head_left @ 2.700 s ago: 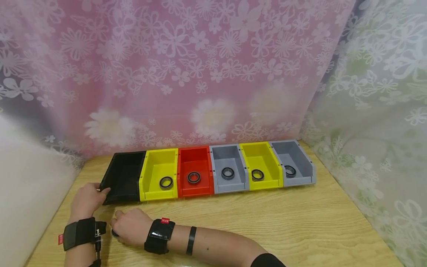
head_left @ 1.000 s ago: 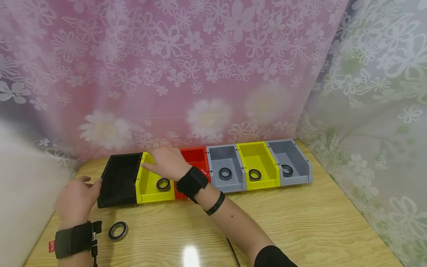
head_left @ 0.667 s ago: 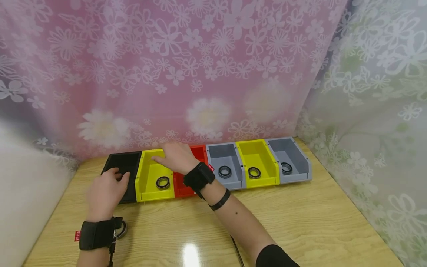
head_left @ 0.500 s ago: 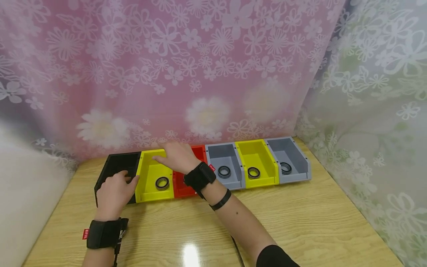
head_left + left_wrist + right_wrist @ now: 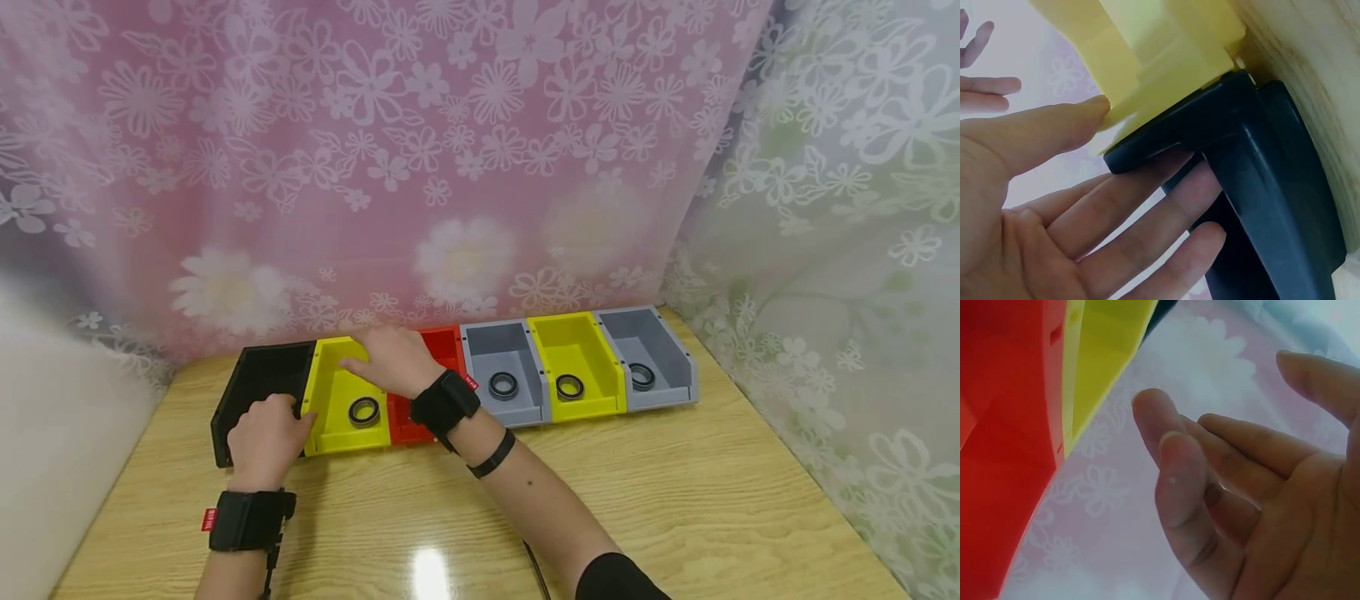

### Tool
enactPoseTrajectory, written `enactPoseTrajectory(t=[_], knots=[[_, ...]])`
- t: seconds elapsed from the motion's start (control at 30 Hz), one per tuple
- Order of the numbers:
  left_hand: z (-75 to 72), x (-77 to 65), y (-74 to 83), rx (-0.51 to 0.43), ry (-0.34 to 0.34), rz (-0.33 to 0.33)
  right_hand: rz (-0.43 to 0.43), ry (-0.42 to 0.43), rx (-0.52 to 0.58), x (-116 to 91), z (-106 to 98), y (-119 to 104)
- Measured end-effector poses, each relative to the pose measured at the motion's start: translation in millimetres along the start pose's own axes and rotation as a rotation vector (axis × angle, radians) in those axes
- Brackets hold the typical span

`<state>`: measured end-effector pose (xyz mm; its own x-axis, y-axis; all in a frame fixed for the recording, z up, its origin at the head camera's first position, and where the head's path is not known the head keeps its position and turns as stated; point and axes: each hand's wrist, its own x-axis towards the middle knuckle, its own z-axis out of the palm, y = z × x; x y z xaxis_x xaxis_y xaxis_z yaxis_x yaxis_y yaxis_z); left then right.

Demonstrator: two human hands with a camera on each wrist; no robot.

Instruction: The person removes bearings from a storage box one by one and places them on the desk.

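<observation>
At the left end of the bin row, my left hand (image 5: 266, 442) pinches the joined side walls of the black storage bin (image 5: 258, 379) and the left yellow bin (image 5: 330, 383). In the left wrist view the thumb presses the yellow wall, while the other fingers (image 5: 1125, 240) curl inside the black bin. My right hand (image 5: 393, 360) hovers over the left yellow and red bins (image 5: 444, 354), fingers loosely bent and holding nothing. Seen from the right wrist, those fingers (image 5: 1179, 481) stand apart from the bins. A bearing (image 5: 364, 424) lies in the left yellow bin.
Rightward stand a grey bin (image 5: 498, 337), another yellow bin (image 5: 573, 337) and a second grey bin (image 5: 641, 329), each with one bearing. A flowered curtain (image 5: 450, 167) hangs behind the wooden table (image 5: 637, 483). A dark cable (image 5: 536, 571) lies near the right forearm.
My left hand has moved right from the black bin's outer wall to its inner wall and taken hold. The right hand let go of a bearing, now out of sight, and rose over the bins.
</observation>
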<state>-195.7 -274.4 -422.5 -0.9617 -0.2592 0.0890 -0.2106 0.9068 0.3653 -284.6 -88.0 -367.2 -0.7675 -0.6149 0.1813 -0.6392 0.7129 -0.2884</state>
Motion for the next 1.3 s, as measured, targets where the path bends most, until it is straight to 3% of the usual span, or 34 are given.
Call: enactPoseTrajectory(t=[0.33,0.6,0.9,1.3], knots=[[-0.1,-0.1,-0.2,-0.008,0.002,-0.012,-0.042,-0.118,0.005,6,23,-14],[1.0,0.2,-1.7,-0.007,-0.002,-0.004,-0.058,-0.254,-0.072,6,47,-15],[0.6,1.2,-2.3,-0.013,-0.014,-0.013,-0.053,-0.284,-0.175,7,68,-18],[0.3,2.0,-0.9,-0.009,-0.023,-0.009,-0.035,-0.295,-0.324,7,79,-26]])
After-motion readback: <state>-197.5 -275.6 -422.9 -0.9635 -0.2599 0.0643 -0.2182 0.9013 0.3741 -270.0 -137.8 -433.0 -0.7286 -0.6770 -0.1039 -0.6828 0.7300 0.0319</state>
